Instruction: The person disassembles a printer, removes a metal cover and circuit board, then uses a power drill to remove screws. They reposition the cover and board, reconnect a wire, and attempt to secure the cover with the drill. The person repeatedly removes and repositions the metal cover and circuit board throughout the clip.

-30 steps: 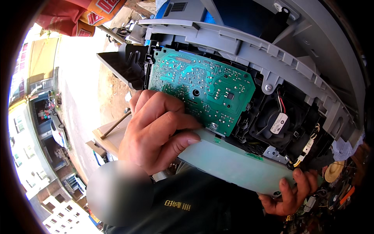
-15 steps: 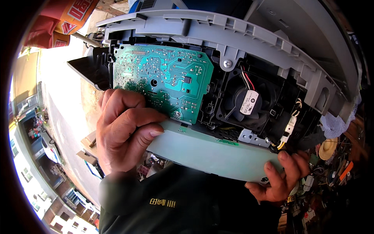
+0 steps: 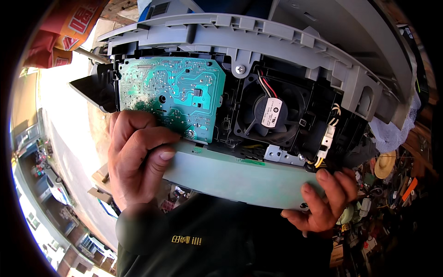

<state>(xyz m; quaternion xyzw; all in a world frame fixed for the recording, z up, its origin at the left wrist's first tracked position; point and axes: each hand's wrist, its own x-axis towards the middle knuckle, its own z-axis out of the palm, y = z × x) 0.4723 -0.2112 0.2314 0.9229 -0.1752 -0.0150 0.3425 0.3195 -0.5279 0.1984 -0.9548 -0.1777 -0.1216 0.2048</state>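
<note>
A partly stripped grey and black machine (image 3: 210,44) stands on its side before me, showing a green circuit board (image 3: 184,108) and a black cooling fan (image 3: 277,124) with a white label. Along its near side runs a long pale green-white panel (image 3: 240,182). My left hand (image 3: 138,157) is closed on the panel's left end, thumb on the pale face and fingers curled by the board's lower edge. My right hand (image 3: 325,198) grips the right end, fingers bent over its edge, just below a white wire connector (image 3: 326,142). Parts of both hands' undersides are hidden.
A black flap (image 3: 97,87) sticks out at the machine's left. Loose parts and tools lie heaped at lower right, near a straw hat (image 3: 385,165). Bubble wrap (image 3: 394,127) is beside the machine. An orange-red bag (image 3: 64,30) hangs at upper left.
The machine, fan and board sit further left in the picture, and both hands have shifted slightly left with the panel. Their grip looks the same.
</note>
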